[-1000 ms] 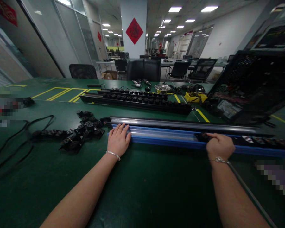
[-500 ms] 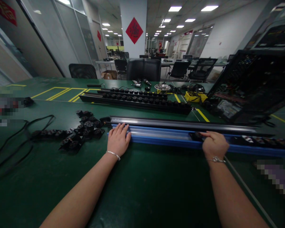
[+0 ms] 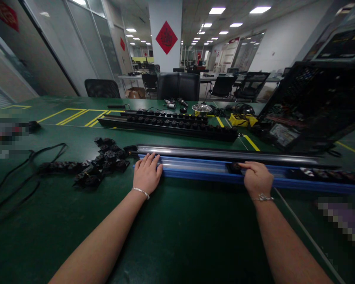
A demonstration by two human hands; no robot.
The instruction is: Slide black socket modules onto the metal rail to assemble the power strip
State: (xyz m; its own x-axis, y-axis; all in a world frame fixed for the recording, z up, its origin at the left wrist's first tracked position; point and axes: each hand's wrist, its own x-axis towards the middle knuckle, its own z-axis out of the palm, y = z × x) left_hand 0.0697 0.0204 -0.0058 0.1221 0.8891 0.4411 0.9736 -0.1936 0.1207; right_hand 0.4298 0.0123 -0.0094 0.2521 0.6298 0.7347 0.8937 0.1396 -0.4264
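A long blue channel rail [image 3: 192,175] lies lengthwise across the table in front of me. My left hand [image 3: 147,170] rests on its left end, fingers stretched out over the rail. Inside the channel sits a small black module [image 3: 234,167] with a round top. My right hand [image 3: 258,178] is closed, its fingertips against the right side of this module. Further right, a row of similar dark modules [image 3: 328,174] lies in the same channel. Directly behind the blue rail runs a black rail [image 3: 225,152] with a shiny inner face.
A pile of black modules [image 3: 106,159] and a black cable [image 3: 32,157] lie at left. Black rails filled with modules [image 3: 168,125] stand further back, near a metal bowl [image 3: 201,108] and a yellow box [image 3: 242,119]. An open black computer case [image 3: 316,106] stands at right.
My right hand has slid left along the blue rail, and the small black module has moved left with it. My left hand has stayed in place.
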